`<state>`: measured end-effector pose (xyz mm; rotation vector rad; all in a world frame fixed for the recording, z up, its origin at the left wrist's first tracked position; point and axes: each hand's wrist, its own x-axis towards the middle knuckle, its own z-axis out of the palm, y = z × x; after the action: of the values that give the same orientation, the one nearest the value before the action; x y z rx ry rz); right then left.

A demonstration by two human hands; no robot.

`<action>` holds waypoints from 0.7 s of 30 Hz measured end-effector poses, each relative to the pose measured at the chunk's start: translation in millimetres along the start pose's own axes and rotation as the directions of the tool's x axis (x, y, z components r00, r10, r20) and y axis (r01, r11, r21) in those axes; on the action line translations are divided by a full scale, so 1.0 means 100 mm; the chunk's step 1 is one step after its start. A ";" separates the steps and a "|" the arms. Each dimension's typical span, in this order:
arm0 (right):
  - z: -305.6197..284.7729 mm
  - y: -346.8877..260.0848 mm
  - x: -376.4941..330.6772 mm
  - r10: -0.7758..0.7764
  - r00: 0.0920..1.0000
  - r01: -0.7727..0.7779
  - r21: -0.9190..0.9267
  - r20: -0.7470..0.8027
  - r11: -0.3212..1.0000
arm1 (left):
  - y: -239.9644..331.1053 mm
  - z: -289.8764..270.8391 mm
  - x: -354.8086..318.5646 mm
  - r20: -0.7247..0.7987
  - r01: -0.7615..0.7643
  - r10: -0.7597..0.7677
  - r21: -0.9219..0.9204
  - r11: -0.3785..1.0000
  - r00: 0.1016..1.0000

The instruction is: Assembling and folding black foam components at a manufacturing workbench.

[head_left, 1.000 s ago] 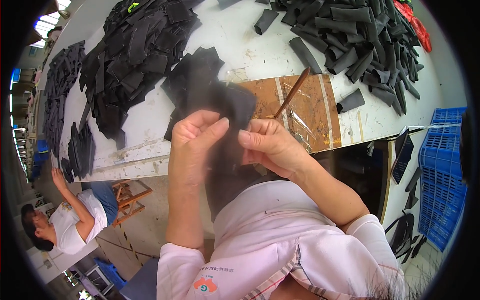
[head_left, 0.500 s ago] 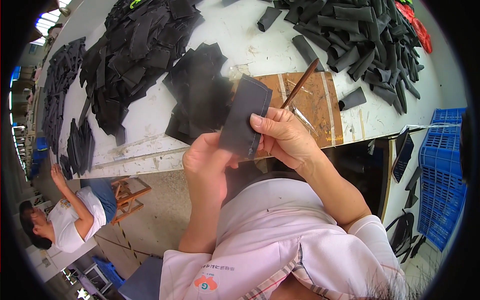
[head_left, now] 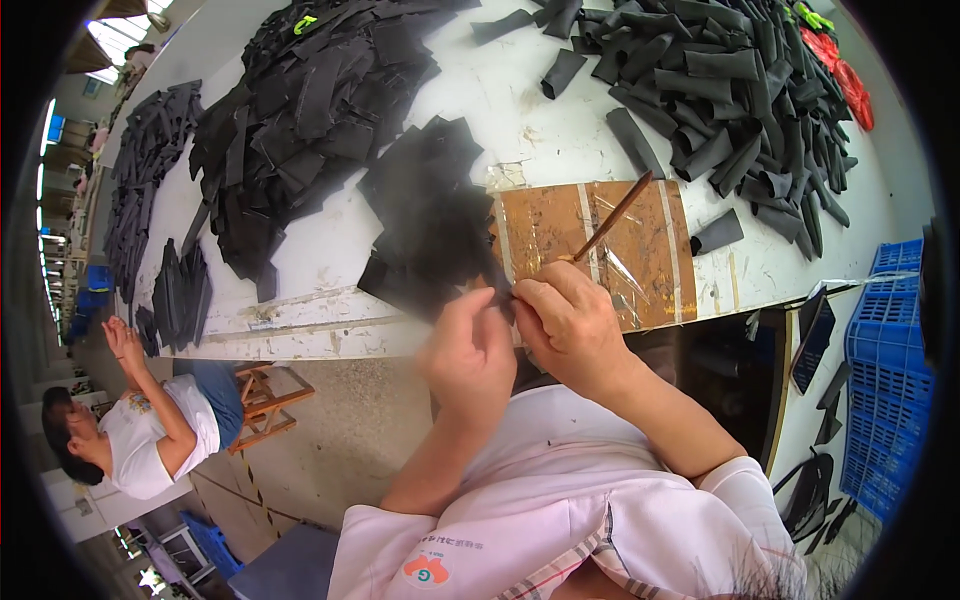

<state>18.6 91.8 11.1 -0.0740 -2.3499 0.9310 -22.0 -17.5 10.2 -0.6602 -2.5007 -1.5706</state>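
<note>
My right hand (head_left: 575,325) is closed, its thumb and fingers pinching a small black fabric piece (head_left: 503,298), mostly hidden by the hands. A slim brown stick (head_left: 613,215) juts up and away from the same hand, over the board. Right beside it, my left hand (head_left: 468,355) is blurred by motion, with fingers curled in at the fabric piece. Both hands are just over the table's near edge. Beyond my left hand lies a small heap of flat black pieces (head_left: 425,220), partly blurred. A worn brown board (head_left: 545,225) lies on the table beyond my right hand.
A large pile of flat black pieces (head_left: 320,110) covers the left of the white table (head_left: 510,110). Rolled black tubes (head_left: 720,90) are heaped at the far right, near a red plastic bag (head_left: 850,90). Blue crates (head_left: 885,380) stand at right. Another person (head_left: 150,430) sits at left.
My hands have drawn closer together and lower in the picture. The fabric piece, held up flat before, is now largely hidden between them. The view has shifted slightly.
</note>
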 end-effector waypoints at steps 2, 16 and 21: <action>0.08 0.07 0.02 0.041 0.999 -0.041 0.007 -0.009 0.999 | -0.06 0.02 0.00 0.002 0.058 -0.058 -0.132 0.989 0.998; -0.08 0.08 -0.03 0.311 0.713 -0.664 0.748 0.629 0.010 | -0.03 0.11 0.10 0.014 0.193 -0.206 -0.423 0.885 0.978; -0.19 0.20 -0.07 0.465 0.652 -0.671 0.741 0.598 -0.013 | 0.12 -0.12 0.22 0.703 0.724 -0.183 -0.684 0.091 0.687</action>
<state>31.1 116.3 5.8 -0.5435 -1.3399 2.7768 -38.3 -16.9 32.3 -0.1781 -1.6165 -3.7223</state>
